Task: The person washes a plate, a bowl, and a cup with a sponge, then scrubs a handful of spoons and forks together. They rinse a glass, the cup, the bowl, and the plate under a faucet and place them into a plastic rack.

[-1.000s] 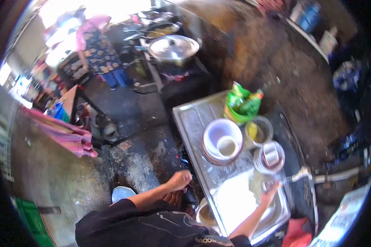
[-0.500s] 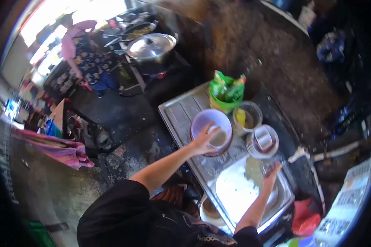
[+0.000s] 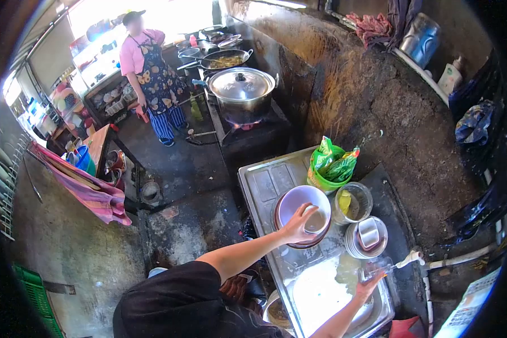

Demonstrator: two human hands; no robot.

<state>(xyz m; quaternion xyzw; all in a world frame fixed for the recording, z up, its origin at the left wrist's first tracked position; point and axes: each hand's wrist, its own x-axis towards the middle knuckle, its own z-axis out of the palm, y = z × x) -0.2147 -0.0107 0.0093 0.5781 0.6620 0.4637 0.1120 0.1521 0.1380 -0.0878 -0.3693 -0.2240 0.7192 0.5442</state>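
Note:
My left hand [image 3: 299, 225] is closed on the rim of a small cup [image 3: 315, 220] inside a lavender bowl [image 3: 292, 201]. That bowl rests on brownish dishes on the metal drainboard [image 3: 263, 185]. Over the sink, my right hand [image 3: 368, 285] grips a clear glass [image 3: 374, 269] near the white tap [image 3: 409, 258]. Between my hands and further back are a stack of bowls [image 3: 354, 245] with a small white dish [image 3: 368, 232] on top and a clear tub [image 3: 361, 194] holding something yellow.
A green basket [image 3: 320, 181] with green packets stands at the drainboard's back corner. Beyond it, a lidded pot [image 3: 241, 89] sits over a flame beside a pan [image 3: 224, 61]. A person in an apron [image 3: 159, 70] stands at the back left. A pink cloth [image 3: 90, 186] hangs at left.
The view has shifted, so the scene sits lower and further right, with more of the stove and person showing. My left hand stays at the bowl and my right hand stays over the sink.

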